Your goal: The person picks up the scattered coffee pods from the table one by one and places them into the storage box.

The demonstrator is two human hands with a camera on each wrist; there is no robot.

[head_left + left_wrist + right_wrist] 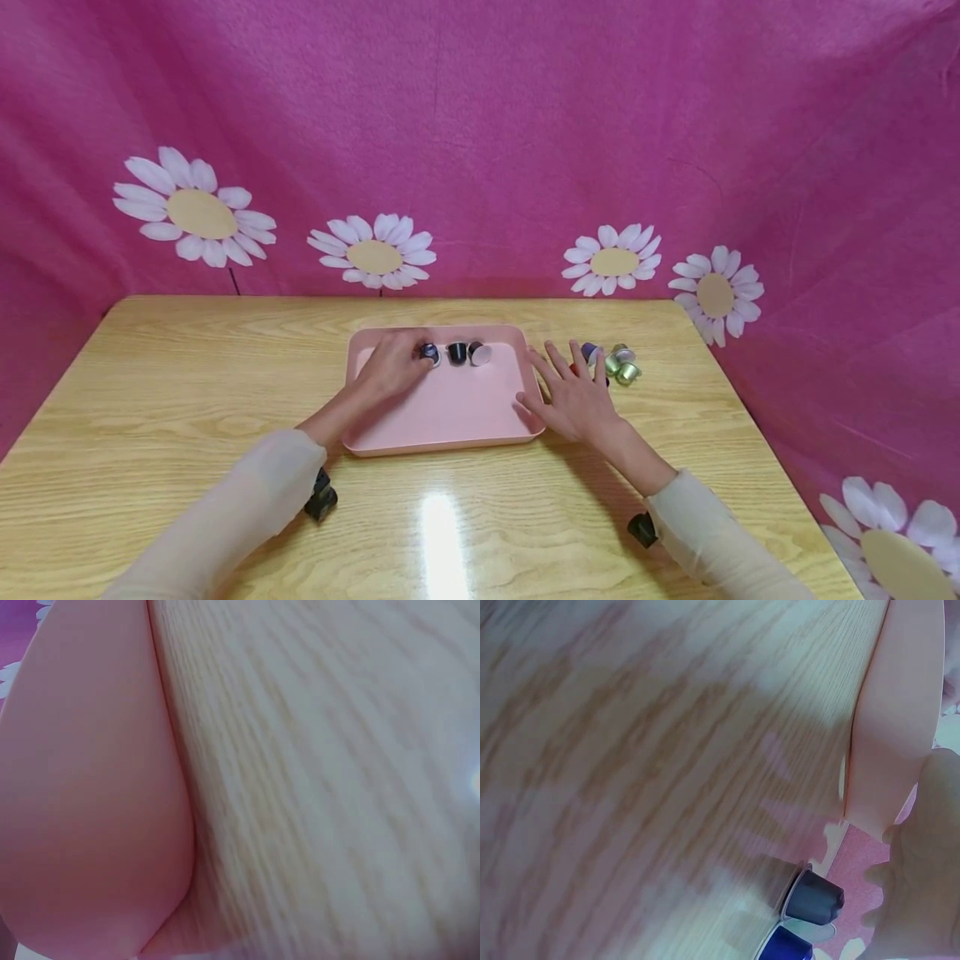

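Pink, the shallow tray sat on the wood-grained table, its long sides running between nine and three o'clock in the head view. Near its twelve o'clock wall, three capsules made a row. The left hand reached in from seven o'clock and held the first, a dark blue capsule, in a narrow pinch of thumb and bent fingers. Just beside it, toward three o'clock, came a black capsule, then a pale-faced capsule with its light end showing; whether those two touched could not be told.

The right hand was at the tray's three o'clock edge — wide, fingers spread, palm down, holding nothing. Its thumb overlapped the rim in the head view, though contact there was unclear. Beyond its fingertips, at about one o'clock from the hand, lay a loose group on the table: a violet-blue capsule, a green capsule and more close about it. A red capsule was mostly hidden behind the fingers. The right wrist view showed a dark grey capsule at about five o'clock in its frame, while the left wrist view took in only tray wall, tabletop and a sliver of curtain.

At twelve o'clock, past the table, hung the magenta curtain with white daisies.
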